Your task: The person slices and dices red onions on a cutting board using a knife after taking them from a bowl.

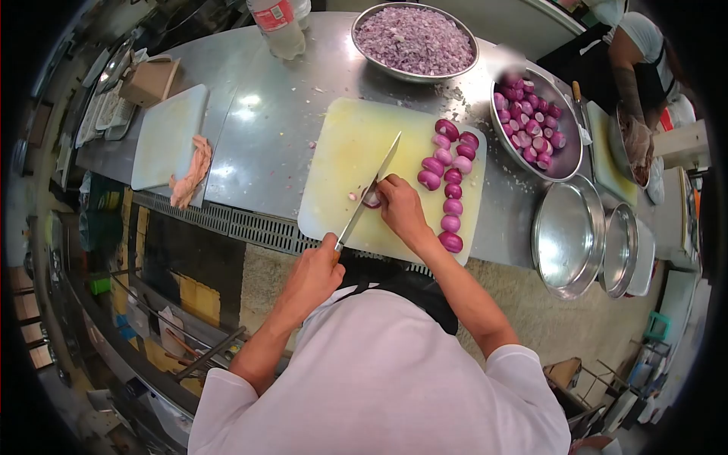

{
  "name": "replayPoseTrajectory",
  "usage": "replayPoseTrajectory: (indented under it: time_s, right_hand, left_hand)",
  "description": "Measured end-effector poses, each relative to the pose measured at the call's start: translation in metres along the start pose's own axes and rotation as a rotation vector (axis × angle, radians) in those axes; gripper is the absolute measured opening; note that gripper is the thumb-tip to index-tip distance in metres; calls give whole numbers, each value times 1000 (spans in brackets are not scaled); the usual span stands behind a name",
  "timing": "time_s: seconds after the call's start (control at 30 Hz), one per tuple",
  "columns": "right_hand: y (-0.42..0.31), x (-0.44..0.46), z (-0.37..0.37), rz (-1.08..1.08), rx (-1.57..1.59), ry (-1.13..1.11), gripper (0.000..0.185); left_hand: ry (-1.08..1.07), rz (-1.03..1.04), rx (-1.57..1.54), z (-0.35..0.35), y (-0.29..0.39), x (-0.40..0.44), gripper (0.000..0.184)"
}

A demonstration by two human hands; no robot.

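My left hand (312,271) is closed around the handle of a long kitchen knife (385,163), whose blade points away from me across the cutting board (345,144). Beside the blade, my right hand (400,206) is closed on a red onion (371,199), mostly hidden by its fingers and the knife. Small onion scraps (352,196) lie just left of the blade. To the right of my right hand, several peeled red onions (453,191) stand in uneven rows on the board.
Behind the board is a bowl of chopped onion (413,42); right of it, a bowl of onions (531,125). Metal pans (569,235) sit at the right edge. A second board (171,136) with a crumpled cloth (193,173) and a bottle (279,26) are left. A co-worker (637,61) works at far right.
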State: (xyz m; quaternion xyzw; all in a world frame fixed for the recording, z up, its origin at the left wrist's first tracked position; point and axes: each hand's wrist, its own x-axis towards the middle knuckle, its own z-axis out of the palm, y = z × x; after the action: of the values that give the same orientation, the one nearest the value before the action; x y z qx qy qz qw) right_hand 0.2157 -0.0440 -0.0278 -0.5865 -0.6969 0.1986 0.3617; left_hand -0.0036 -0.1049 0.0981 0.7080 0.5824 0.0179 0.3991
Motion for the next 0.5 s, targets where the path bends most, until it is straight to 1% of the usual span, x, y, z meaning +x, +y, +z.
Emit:
replayPoseTrajectory:
  time_s: [0.07,0.17,0.23,0.3,0.33,0.4,0.43,0.5]
  right_hand:
    - [1,1,-2,14,14,-22,8]
    - [4,1,-6,28,59,-73,11]
    - [1,0,-7,34,82,-102,14]
    - [-5,-7,-4,-71,175,25,19]
    - [-7,-11,-2,-73,174,24,19]
    - [-12,-15,3,-90,79,-92,26]
    - [-15,-18,7,-82,82,-88,26]
    - [-22,-22,11,-25,28,-150,28]
  left_hand:
    - [71,73,-83,21,-18,20,35]
    - [121,78,-98,52,-33,70,32]
    - [143,74,-158,45,-21,82,29]
    - [161,72,-220,38,-15,80,25]
    - [181,74,-158,33,-17,77,25]
    - [199,56,-82,27,-25,71,26]
    - [192,57,-77,26,-29,67,26]
    - [163,15,-67,25,-32,60,27]
